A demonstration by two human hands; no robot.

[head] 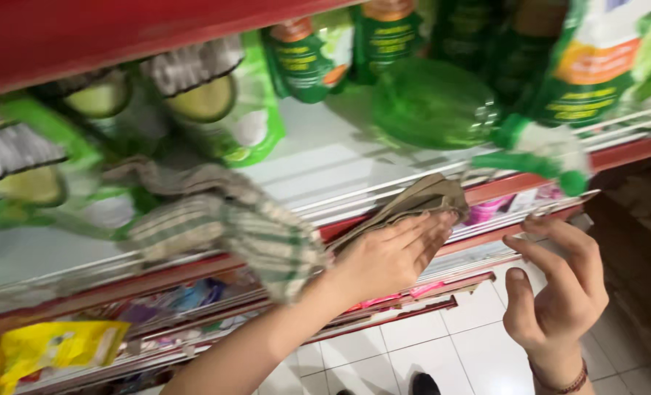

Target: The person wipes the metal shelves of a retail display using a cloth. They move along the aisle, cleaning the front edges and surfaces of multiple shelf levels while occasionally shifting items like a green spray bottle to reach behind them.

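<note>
My left hand (388,256) lies flat in the middle of the frame, fingers (428,227) straight and pressing a striped cloth (230,227) onto the white shelf (325,172). Nothing is clenched; the cloth is pinned under my palm. It trails toward the centre left in loose folds. It looks soft, light and limp, so I judge it bunches easily and is best held by a gathered wad under the palm. My right hand (556,285), lower right, is half curled and holds nothing, its fingertips near the shelf's red front edge (633,150). Green refill pouches (216,102) and a green bottle (431,102) crowd the shelf; they look slick and easy to topple. Pale floor tiles (420,344) show below.
</note>
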